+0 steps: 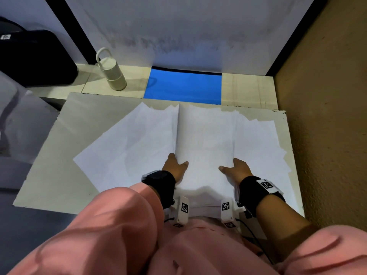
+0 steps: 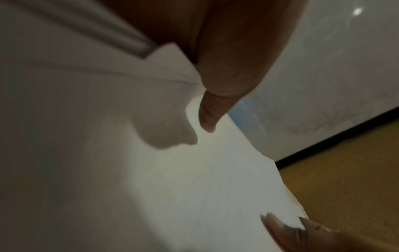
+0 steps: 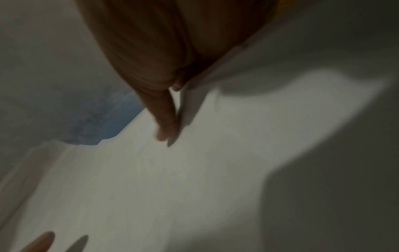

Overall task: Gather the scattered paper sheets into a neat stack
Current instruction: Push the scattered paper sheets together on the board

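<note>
The scene is viewed from above by the head camera, tilted forward and down over the white paper sheets [image 1: 204, 135] on a grey board [image 1: 49, 155], with both hands seen at middle distance. The left hand [image 2: 226, 59] is seen very close from the left wrist, along the thumb. The right hand [image 3: 151, 51] is framed likewise, blurred. The sheets are shared by all three views.

Pale bottle [image 1: 112, 72] with loop handle stands upright on the surface [image 1: 49, 155], far left. Blue sheet [image 1: 183, 87] lies flat at far edge against white wall [image 1: 178, 26]. Black bag [image 1: 33, 56] left; brown wall [image 1: 327, 116] right.
</note>
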A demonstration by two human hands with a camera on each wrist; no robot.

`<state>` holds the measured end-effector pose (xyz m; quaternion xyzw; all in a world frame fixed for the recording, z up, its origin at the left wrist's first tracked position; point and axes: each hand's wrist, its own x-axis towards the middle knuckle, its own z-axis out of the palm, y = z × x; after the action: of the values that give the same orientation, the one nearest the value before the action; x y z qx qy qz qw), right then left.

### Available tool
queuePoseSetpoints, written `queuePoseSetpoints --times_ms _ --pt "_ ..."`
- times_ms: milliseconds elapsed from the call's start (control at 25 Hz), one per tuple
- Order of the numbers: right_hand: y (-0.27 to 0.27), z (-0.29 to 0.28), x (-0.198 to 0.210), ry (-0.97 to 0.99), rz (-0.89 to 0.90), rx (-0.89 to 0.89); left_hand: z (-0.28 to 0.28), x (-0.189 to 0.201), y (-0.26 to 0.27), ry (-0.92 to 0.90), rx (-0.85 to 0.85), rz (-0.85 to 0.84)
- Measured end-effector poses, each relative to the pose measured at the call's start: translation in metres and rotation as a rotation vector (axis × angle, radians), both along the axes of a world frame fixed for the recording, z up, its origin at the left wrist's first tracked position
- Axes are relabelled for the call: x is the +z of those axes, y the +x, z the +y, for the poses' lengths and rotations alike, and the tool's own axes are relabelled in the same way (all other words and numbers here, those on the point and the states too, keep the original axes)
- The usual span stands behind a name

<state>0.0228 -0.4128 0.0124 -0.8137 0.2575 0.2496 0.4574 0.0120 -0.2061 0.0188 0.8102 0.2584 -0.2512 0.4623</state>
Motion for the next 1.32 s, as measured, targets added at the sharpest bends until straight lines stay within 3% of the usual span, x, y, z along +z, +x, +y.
queuePoseSetpoints --times_ms 80,200,320,440,680,800,960,1120,1320 --pt "-0.001 -0.001 0.003 -0.06 -0.042 -0.043 0.011 0.002 0.009 0.071 0.003 -0.069" --pt "0.001 -0.01 0.005 -0.103 -0.085 -0.146 0.05 0.002 0.034 0.429 0.016 -0.236" --pt "0.003 -0.014 0.003 -0.138 -0.021 -0.094 0.083 -0.004 0.051 0.69 -0.241 -0.188" --pt "0.006 -0.012 0.0 -0.145 0.022 -0.061 0.089 -0.013 0.057 0.746 -0.382 -0.104" --pt "0.009 -0.013 -0.008 -0.13 0.033 -0.08 0.089 -0.014 0.062 0.813 -0.374 -0.053" --pt "0.007 -0.008 -0.009 -0.178 0.006 -0.168 0.095 -0.012 0.06 0.701 -0.328 -0.077" --pt "0.001 0.004 0.001 -0.482 0.089 -0.119 0.093 -0.009 0.054 0.431 -0.2 -0.053" --pt "0.004 0.007 -0.004 -0.278 0.029 -0.163 0.086 -0.016 0.048 0.321 -0.215 -0.064" --pt "-0.001 0.008 -0.003 -0.29 0.039 -0.245 0.084 -0.014 0.035 0.081 0.1 -0.176"
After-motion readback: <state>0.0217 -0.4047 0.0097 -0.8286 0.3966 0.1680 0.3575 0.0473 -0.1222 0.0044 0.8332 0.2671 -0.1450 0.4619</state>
